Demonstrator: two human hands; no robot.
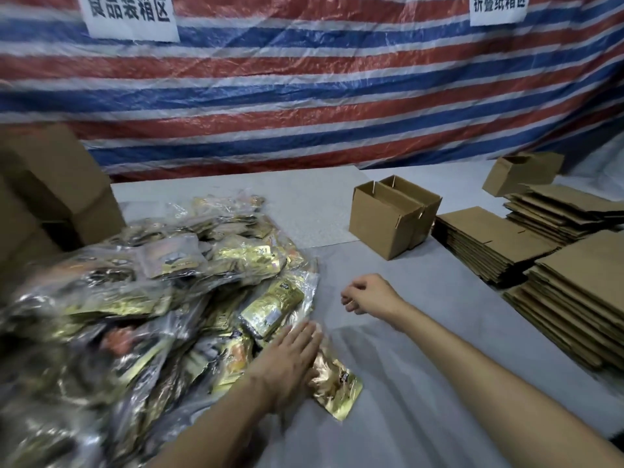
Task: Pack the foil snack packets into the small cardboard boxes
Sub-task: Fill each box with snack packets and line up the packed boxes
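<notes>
left hand flat on a loose foil packet; right hand idle beside the heap

the loose foil packet (338, 388), gold and crinkled, lies flat on the grey table cover (422, 383) at the near right edge of the heap of foil packets (152, 292). the left hand (287, 356) lies on the packet's upper left part, palm down, fingers straight and close together, pointing away from the person and slightly right; the fingertips reach the clear wrapping at the heap's edge. the packet's lower right corner shows past the hand. the left forearm comes in from the bottom edge, angled up and to the right.

the right hand (366, 293) is to the right of the heap and beyond the left hand, apart from the loose packet. its fingers are loosely curled toward the palm and hold nothing; whether it touches the cover cannot be told. the right forearm runs in from the lower right corner.

the heap fills the left half of the table; many packets sit inside clear plastic bags, and its near left part is blurred. two small cardboard boxes (388, 224) stand upright, touching each other, flaps open, beyond the right hand and well apart from both hands, at the edge of a pale board (304, 204). a third small box (516, 173) lies tilted on its side at the far right, above stacks of flattened cardboard (489, 244). a large carton (57, 184) stands behind the heap at the left. a red, white and blue striped tarp (304, 96) hangs behind the table and bears two paper signs (130, 15).
</notes>
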